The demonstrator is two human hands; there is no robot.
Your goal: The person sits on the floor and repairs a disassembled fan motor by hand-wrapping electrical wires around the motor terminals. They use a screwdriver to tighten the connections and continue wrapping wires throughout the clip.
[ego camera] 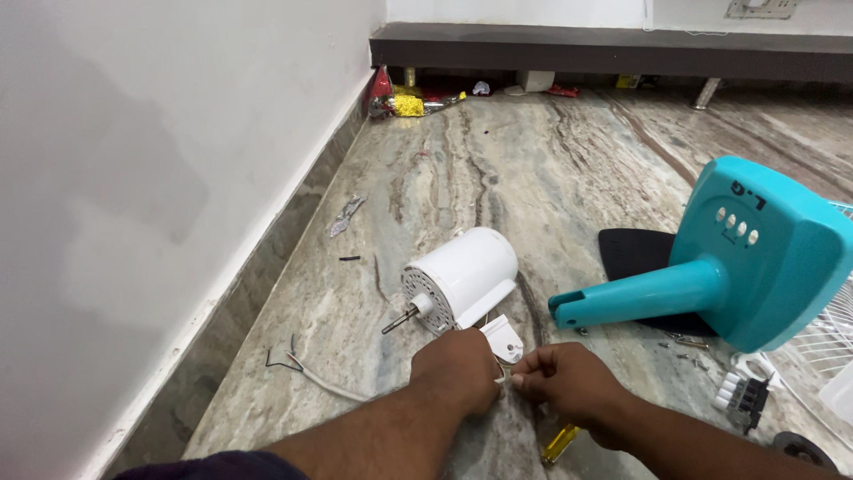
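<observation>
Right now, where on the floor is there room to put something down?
Bare floor lies between the white motor and the wrappers by the far ledge, and along the left wall. It is crowded on the right: teal fan stand, screws, white switch block, and both hands pinching wires.

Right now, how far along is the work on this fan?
Done: the white motor is off the teal stand and lies on the floor, shaft bare. In hand: the left hand and right hand pinch wiring by its white bracket. Left: loose screws, switch block and grille lie apart.
</observation>
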